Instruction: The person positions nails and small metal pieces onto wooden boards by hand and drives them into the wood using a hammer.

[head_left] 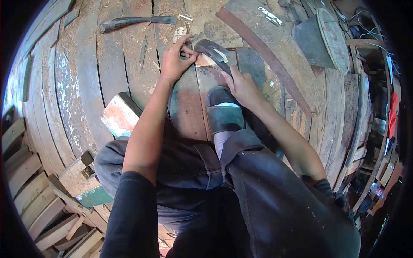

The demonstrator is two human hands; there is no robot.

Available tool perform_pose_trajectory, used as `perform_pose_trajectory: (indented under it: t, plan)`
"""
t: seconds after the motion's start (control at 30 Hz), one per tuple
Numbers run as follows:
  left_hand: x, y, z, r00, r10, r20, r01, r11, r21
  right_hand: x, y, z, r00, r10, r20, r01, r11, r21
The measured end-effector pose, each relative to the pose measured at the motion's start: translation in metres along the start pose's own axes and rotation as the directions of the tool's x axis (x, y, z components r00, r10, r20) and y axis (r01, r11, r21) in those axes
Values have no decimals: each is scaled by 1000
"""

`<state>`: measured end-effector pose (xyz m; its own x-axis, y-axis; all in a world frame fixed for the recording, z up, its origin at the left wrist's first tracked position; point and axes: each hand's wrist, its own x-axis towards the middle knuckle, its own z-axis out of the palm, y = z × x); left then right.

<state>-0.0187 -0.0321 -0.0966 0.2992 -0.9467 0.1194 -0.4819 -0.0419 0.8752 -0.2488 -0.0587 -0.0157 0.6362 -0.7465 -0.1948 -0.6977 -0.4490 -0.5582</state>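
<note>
My right hand [244,87] is wrapped round the dark handle of a hammer [207,46], whose head lies beside my left fingertips. Over a small pale piece of wood [204,60] on the floor, my left hand [175,60] has its thumb and finger pinched together. What they hold, if anything, is too small to make out. Just beyond the left fingers lies a pale metal plate with holes [180,32]. A sandalled foot [226,112] rests close below the hammer.
On the plank floor [90,73] lie a dark chisel-like tool [137,21], a long curved wooden strip [266,53] and a painted block [120,115]. A bucket [316,41] is at the upper right. Curved wood pieces [34,189] are stacked at the lower left.
</note>
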Motion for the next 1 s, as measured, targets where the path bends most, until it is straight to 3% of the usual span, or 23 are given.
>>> perform_pose_trajectory:
  t: [0.07, 0.13, 0.23, 0.33, 0.53, 0.63, 0.73, 0.83, 1.0]
  plan:
    - [0, 1, -2, 1000, 10, -3, -10, 1000, 23, -1, -3, 3, 998, -30, -49, 29, 999, -20]
    - [0, 3, 0, 1000, 21, -13, -20, 999, 44, 6, -6, 5, 998, 36, 59, -36, 999, 12]
    - [-2, 4, -3, 1000, -6, -1, 6, 999, 32, -1, -18, -2, 997, 69, 14, -70, 994, 87]
    - [0, 4, -2, 1000, 1, -21, -1, 1000, -2, 3, -15, 2, 996, 72, 55, -75, 996, 45]
    - [1, 2, 0, 1000, -15, -3, 15, 1000, 6, 1, -8, 2, 998, 41, -49, -36, 995, 91]
    - [2, 0, 1, 998, 60, -33, -60, 998, -2, 7, -9, 0, 998, 63, 14, -63, 997, 53]
    - [0, 2, 0, 1000, -10, -22, 10, 1000, -3, -1, -18, -2, 997, 51, -58, -43, 990, 133]
    - [1, 1, -1, 1000, 23, -7, -23, 1000, -13, 1, -16, 7, 995, 103, 14, -103, 993, 55]
    - [-1, 0, 1, 1000, 0, -10, 0, 1000, 5, -1, -17, -6, 997, 51, -62, -47, 997, 66]
